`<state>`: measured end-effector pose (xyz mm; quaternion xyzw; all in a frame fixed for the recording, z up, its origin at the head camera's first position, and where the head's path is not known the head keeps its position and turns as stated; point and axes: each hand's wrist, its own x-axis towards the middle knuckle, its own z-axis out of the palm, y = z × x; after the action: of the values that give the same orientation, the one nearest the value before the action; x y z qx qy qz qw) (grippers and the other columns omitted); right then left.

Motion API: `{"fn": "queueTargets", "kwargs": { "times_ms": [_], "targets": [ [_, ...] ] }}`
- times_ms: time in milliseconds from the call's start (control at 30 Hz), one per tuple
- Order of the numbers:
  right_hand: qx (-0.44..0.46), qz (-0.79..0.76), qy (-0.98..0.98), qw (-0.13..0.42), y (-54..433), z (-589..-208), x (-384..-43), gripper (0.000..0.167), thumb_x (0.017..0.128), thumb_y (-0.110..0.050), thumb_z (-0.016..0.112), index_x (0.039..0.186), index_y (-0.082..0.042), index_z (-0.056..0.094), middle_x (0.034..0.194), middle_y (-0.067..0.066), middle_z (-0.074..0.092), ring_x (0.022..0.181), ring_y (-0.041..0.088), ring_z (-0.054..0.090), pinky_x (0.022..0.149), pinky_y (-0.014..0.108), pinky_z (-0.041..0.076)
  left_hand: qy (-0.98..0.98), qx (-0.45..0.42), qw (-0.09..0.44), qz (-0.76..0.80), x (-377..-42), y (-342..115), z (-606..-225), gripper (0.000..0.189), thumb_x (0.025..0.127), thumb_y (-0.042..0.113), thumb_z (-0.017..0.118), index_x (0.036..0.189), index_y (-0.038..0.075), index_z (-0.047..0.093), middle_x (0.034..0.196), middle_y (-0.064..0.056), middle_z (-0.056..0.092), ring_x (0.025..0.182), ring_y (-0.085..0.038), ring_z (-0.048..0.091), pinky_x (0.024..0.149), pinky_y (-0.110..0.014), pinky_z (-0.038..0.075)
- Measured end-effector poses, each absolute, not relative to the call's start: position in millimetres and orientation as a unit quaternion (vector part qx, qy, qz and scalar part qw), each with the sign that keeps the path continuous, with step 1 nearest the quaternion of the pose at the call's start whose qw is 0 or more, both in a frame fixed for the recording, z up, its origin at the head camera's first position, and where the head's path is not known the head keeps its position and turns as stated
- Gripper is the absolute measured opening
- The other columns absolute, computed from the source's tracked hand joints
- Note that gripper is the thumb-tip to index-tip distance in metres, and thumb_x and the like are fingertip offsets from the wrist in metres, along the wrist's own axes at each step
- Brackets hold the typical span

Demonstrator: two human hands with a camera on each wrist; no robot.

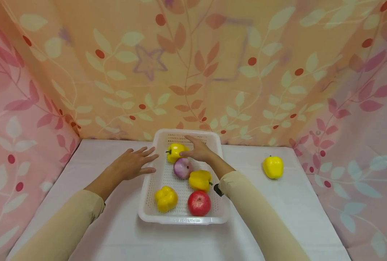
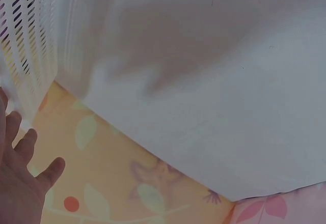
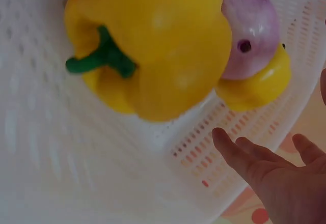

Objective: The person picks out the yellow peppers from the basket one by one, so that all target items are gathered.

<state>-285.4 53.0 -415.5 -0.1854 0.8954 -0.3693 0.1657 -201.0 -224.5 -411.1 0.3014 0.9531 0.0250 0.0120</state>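
A white plastic basket [image 1: 183, 219] holds three yellow bell peppers, a round purple onion [image 1: 182, 168] and a round red fruit with pale speckles [image 1: 199, 203]. My right hand [image 1: 198, 150] hovers over the basket's far part, fingers spread, its thumb overlapping the back bell pepper [image 1: 175, 152] in the head view. Large in the right wrist view is another bell pepper [image 3: 163, 46] with a green stem; the onion lies beyond it. The third bell pepper [image 1: 166, 199] sits at the near left. Beside the basket's left rim, my left hand [image 1: 136, 163] has its fingers spread and holds nothing.
On the white table [image 1: 115, 232], right of the basket, stands a lone yellow bell pepper [image 1: 273, 167]. Floral cloth [image 1: 193, 72] hangs behind the table and along both sides. A dark band [image 1: 218, 190] shows at the right sleeve's cuff.
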Motion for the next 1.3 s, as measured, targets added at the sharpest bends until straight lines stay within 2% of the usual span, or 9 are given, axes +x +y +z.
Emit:
{"fn": "queueTargets", "kwargs": {
  "times_ms": [233, 433, 567, 1033, 1300],
  "targets": [
    [-0.146, -0.407, 0.884, 0.177, 41, -430, -282, 0.083, 0.088, -0.033, 0.076, 0.156, -0.015, 0.033, 0.159, 0.010, 0.034, 0.146, 0.034, 0.031, 0.118, 0.052, 0.024, 0.956, 0.290, 0.035, 0.029, -202, -223, -410, 0.061, 0.099, 0.048, 0.055, 0.148, 0.012, 0.048, 0.156, -0.015, 0.039, 0.140, -0.040, 0.039, 0.103, -0.066, 0.037],
    [-0.143, -0.391, 0.894, 0.163, 31, -439, -286, 0.083, 0.088, -0.032, 0.076, 0.156, -0.013, 0.034, 0.158, 0.008, 0.037, 0.146, 0.030, 0.032, 0.119, 0.047, 0.023, 0.957, 0.287, 0.031, 0.026, -202, -225, -410, 0.060, 0.099, 0.048, 0.055, 0.148, 0.013, 0.049, 0.156, -0.015, 0.039, 0.140, -0.040, 0.040, 0.103, -0.066, 0.037],
    [-0.121, -0.393, 0.897, 0.164, 25, -444, -289, 0.082, 0.088, -0.033, 0.076, 0.156, -0.015, 0.034, 0.158, 0.008, 0.038, 0.145, 0.030, 0.033, 0.119, 0.047, 0.023, 0.957, 0.289, 0.030, 0.025, -202, -224, -409, 0.059, 0.099, 0.047, 0.055, 0.147, 0.012, 0.049, 0.155, -0.015, 0.040, 0.139, -0.040, 0.040, 0.103, -0.066, 0.038],
    [-0.119, -0.402, 0.896, 0.146, 8, -448, -285, 0.070, 0.092, -0.017, 0.072, 0.152, -0.009, 0.039, 0.154, 0.012, 0.042, 0.134, 0.031, 0.045, 0.116, 0.044, 0.030, 0.956, 0.290, 0.025, 0.026, -202, -223, -408, 0.061, 0.099, 0.049, 0.055, 0.147, 0.013, 0.050, 0.155, -0.015, 0.040, 0.139, -0.041, 0.041, 0.102, -0.065, 0.038],
    [-0.106, -0.406, 0.895, 0.151, 3, -452, -285, 0.066, 0.093, -0.014, 0.071, 0.152, -0.015, 0.041, 0.152, 0.009, 0.044, 0.130, 0.030, 0.048, 0.114, 0.044, 0.033, 0.956, 0.289, 0.031, 0.031, -203, -224, -411, 0.061, 0.099, 0.050, 0.055, 0.148, 0.013, 0.049, 0.156, -0.015, 0.039, 0.139, -0.041, 0.040, 0.102, -0.066, 0.038]
  ]
}}
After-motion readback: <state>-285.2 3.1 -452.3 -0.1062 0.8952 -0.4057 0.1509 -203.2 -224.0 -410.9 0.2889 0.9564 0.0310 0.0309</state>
